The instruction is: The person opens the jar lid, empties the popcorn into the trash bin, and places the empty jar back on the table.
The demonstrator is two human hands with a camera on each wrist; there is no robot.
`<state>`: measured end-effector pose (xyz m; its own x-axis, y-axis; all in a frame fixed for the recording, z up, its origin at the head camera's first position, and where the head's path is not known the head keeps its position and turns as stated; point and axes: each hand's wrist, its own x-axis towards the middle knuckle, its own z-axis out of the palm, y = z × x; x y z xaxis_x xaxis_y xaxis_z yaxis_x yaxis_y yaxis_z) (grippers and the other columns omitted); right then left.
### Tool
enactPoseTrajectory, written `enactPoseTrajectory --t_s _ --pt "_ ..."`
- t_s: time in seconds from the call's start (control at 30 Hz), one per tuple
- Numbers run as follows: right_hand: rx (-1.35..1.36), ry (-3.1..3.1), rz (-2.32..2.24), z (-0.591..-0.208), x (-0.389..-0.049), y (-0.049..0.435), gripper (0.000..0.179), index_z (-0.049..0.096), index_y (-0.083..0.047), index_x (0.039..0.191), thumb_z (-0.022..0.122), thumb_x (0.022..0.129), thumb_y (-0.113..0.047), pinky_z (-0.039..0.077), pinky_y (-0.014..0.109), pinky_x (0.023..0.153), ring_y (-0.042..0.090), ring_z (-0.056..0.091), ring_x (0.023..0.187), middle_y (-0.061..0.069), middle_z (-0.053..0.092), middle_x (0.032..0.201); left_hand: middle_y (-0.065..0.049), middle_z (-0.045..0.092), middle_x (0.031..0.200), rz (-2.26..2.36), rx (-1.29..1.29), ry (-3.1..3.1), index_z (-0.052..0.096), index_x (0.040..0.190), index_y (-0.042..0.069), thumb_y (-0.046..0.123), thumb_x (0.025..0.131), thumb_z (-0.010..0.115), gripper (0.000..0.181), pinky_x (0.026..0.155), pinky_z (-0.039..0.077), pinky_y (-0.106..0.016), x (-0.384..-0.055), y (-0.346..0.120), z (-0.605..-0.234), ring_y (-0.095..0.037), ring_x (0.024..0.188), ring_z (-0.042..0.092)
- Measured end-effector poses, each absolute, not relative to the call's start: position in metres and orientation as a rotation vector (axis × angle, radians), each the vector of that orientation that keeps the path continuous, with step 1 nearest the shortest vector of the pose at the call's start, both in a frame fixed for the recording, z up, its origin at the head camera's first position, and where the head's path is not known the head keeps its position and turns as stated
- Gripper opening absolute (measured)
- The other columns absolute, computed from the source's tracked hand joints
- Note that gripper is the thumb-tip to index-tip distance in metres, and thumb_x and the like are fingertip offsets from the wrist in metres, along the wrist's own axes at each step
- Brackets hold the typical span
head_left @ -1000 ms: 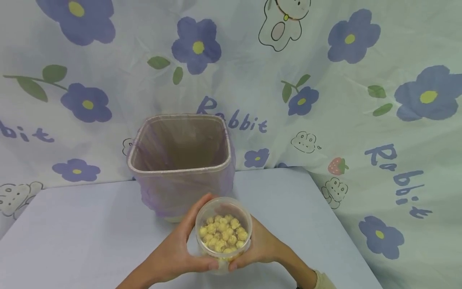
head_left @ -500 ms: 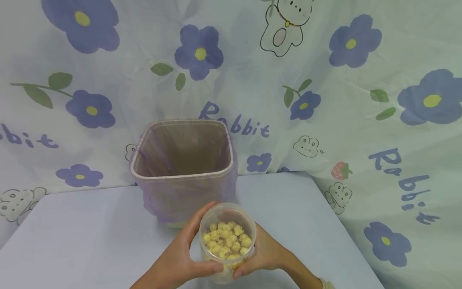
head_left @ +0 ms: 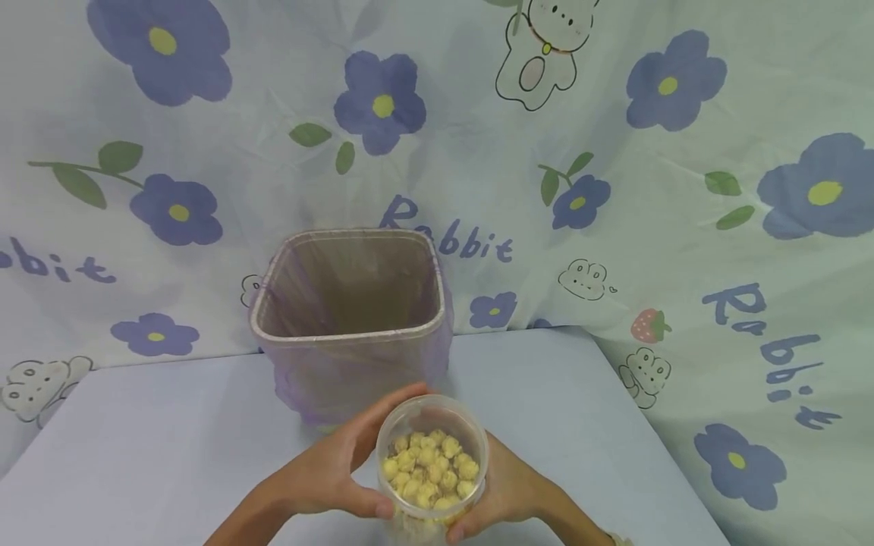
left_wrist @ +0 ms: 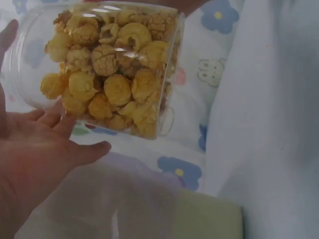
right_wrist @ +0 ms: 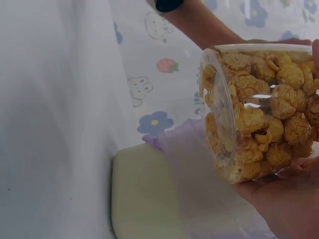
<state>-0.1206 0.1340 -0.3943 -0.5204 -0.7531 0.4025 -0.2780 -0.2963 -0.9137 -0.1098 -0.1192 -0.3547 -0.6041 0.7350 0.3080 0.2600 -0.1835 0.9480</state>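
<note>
A clear plastic jar [head_left: 433,497] of round golden popcorn [head_left: 430,470] is in front of me, low in the middle of the head view. My right hand [head_left: 508,485] grips its right side, thumb towards me. On the other side, my left hand [head_left: 324,470] is spread around the jar, with a gap between palm and wall. In the left wrist view the left thumb [left_wrist: 94,152] stands apart from the jar. The right wrist view shows the jar's base above the right palm [right_wrist: 294,199].
Behind the jar stands a waste bin [head_left: 355,334] lined with a translucent purple bag [head_left: 300,379]. It rests on a white-covered table [head_left: 171,440]. A cloth [head_left: 464,144] printed with flowers and rabbits hangs behind and to the right.
The jar is slightly lower in the head view. My left thumb has come off the jar's front and moved left, and the left hand has loosened. The right hand keeps its grip.
</note>
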Motion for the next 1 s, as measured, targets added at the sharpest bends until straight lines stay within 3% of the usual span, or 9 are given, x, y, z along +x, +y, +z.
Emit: enactPoseTrajectory --t_s 0.17,0.33,0.4,0.53,0.63,0.7,0.8,0.87,1.0 --pt "-1.328 1.635 -1.884 -0.396 -0.123 0.134 0.103 0.025 -0.005 0.154 0.089 0.077 -0.029 0.03 0.045 0.114 0.038 0.041 0.135 0.022 0.04 0.148 -0.012 0.041 0.153 1.904 1.022 1.868 0.027 0.157 0.012 0.006 0.081 0.082 0.094 0.113 0.028 -0.027 -0.101 -0.11 -0.355 -0.03 0.139 0.036" --pt "-1.3 1.653 -1.909 -0.399 -0.124 0.138 0.1 0.028 -0.004 0.152 0.089 0.077 -0.028 0.031 0.043 0.114 0.037 0.043 0.133 0.022 0.043 0.146 0.005 0.036 0.157 1.885 0.781 2.052 0.023 0.159 0.024 0.009 0.078 0.085 0.103 0.115 0.016 -0.05 -0.086 -0.103 -0.354 -0.017 0.147 0.024" --pt "-1.272 1.646 -1.91 -0.4 -0.124 0.139 0.101 0.027 -0.005 0.153 0.09 0.077 -0.025 0.031 0.043 0.114 0.037 0.042 0.134 0.021 0.042 0.147 0.005 0.033 0.158 1.864 0.783 2.052 0.02 0.16 0.026 0.009 0.078 0.085 0.106 0.116 0.015 -0.048 -0.086 -0.104 -0.355 -0.016 0.148 0.021" --pt "-1.24 1.62 -1.888 -0.4 -0.122 0.14 0.104 0.025 -0.007 0.155 0.089 0.073 -0.01 0.029 0.042 0.115 0.036 0.039 0.137 0.02 0.038 0.15 -0.006 0.034 0.158 1.886 0.932 1.894 0.019 0.16 0.019 0.01 0.081 0.083 0.103 0.112 0.024 -0.023 -0.095 -0.109 -0.36 -0.022 0.145 0.028" --pt "-1.242 1.622 -1.87 -0.4 -0.121 0.14 0.106 0.026 -0.007 0.154 0.087 0.068 0.002 0.029 0.041 0.115 0.036 0.039 0.137 0.02 0.039 0.149 -0.013 0.038 0.154 1.926 0.999 1.8 0.023 0.159 0.012 0.01 0.083 0.081 0.096 0.11 0.028 -0.022 -0.099 -0.109 -0.361 -0.028 0.14 0.036" --pt "-1.259 1.645 -1.871 -0.401 -0.121 0.14 0.107 0.026 -0.006 0.154 0.086 0.066 0.006 0.029 0.042 0.115 0.036 0.04 0.136 0.02 0.039 0.149 -0.01 0.041 0.153 1.931 0.97 1.853 0.026 0.158 0.014 0.01 0.081 0.083 0.096 0.112 0.027 -0.025 -0.096 -0.106 -0.361 -0.028 0.14 0.035" --pt "-1.278 1.657 -1.886 -0.401 -0.122 0.14 0.107 0.026 -0.005 0.154 0.089 0.068 0.0 0.03 0.042 0.115 0.037 0.04 0.136 0.021 0.039 0.149 0.0 0.038 0.156 1.935 0.865 1.971 0.027 0.158 0.02 0.006 0.078 0.084 0.099 0.116 0.019 -0.04 -0.089 -0.101 -0.358 -0.022 0.145 0.029" --pt "-1.276 1.652 -1.898 -0.401 -0.123 0.14 0.106 0.025 -0.005 0.154 0.091 0.072 -0.011 0.03 0.042 0.115 0.037 0.04 0.136 0.021 0.038 0.15 0.003 0.035 0.158 1.932 0.837 1.997 0.025 0.159 0.023 0.006 0.077 0.084 0.103 0.116 0.016 -0.039 -0.087 -0.101 -0.358 -0.018 0.147 0.023" --pt "-1.244 1.61 -1.895 -0.4 -0.123 0.14 0.104 0.023 -0.006 0.155 0.089 0.077 -0.025 0.029 0.042 0.115 0.037 0.039 0.137 0.022 0.037 0.15 -0.007 0.025 0.162 1.947 0.996 1.841 0.016 0.161 0.016 0.011 0.081 0.083 0.105 0.115 0.018 -0.026 -0.095 -0.107 -0.36 -0.021 0.148 0.021"
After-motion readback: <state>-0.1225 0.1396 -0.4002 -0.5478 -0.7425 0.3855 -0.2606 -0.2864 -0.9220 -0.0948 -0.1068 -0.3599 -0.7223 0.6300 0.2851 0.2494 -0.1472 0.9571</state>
